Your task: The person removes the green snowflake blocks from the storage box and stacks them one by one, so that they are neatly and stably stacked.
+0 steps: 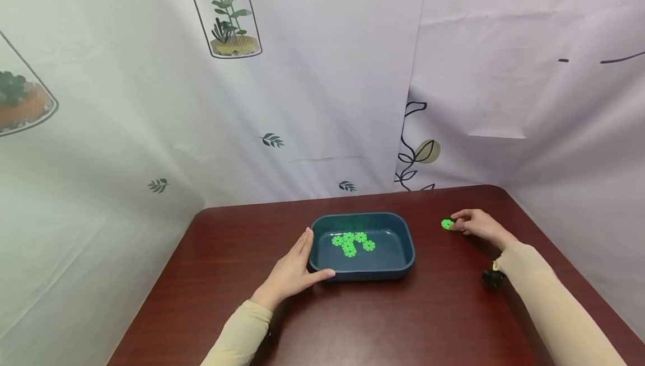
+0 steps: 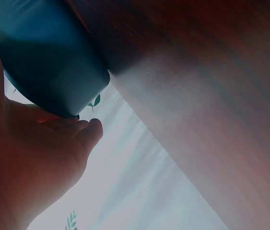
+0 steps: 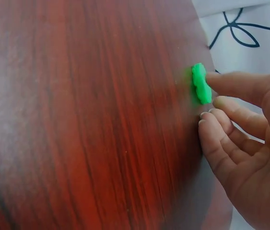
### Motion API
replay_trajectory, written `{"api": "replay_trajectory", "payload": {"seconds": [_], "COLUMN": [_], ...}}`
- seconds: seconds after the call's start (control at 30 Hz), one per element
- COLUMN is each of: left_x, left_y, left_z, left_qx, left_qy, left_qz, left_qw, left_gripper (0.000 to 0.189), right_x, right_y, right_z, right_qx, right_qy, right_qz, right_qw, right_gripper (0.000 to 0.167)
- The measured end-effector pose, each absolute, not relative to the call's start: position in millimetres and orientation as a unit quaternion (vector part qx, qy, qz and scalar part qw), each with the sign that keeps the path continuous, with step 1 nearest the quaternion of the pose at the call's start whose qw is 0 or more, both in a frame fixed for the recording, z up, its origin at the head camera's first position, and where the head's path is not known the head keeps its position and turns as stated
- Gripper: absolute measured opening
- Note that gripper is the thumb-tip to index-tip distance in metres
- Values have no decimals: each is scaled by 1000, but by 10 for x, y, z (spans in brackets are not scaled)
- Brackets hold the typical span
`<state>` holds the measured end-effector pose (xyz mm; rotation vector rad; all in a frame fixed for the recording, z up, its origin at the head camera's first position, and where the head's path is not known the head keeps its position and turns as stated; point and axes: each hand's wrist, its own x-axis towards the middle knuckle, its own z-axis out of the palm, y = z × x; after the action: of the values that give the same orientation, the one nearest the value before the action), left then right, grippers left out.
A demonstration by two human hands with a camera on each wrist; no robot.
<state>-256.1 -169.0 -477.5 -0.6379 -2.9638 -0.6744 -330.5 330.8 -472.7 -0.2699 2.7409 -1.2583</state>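
A dark blue rectangular tray stands on the table with several bright green notched plastic discs lying together inside. My left hand rests against the tray's left end, fingers stretched along the side and thumb over the front rim. In the left wrist view, the left hand lies against the tray's outer wall. To the tray's right, my right hand pinches one more green notched disc by its edge. From the right wrist, this disc shows nearly edge-on at the fingertips.
The dark red-brown wooden table has rounded far corners. Behind and beside it hangs a pale cloth printed with plants and jars. A small black object sits at the right wrist, by the sleeve cuff.
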Motion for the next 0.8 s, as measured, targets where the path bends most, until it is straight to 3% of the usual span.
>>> {"api": "replay_trajectory", "payload": {"seconds": [0.23,0.8], "left_x": [-2559,-2550], "left_y": [-1695,-1703], "left_z": [-4770,-4771], "left_qx": [-206,-206], "left_qy": [-954,-954], "left_qz": [-217,-219], "left_qw": [19,14], "left_gripper": [120,121], "right_x": [-3310,-3316], "right_y": [3227,3206], "right_z": [-4723,-4767], "right_qx": [-98,-90], "right_qy": [936,941], "right_qz": [-336,-326], "right_qw": [34,30], "right_gripper": [53,48]}}
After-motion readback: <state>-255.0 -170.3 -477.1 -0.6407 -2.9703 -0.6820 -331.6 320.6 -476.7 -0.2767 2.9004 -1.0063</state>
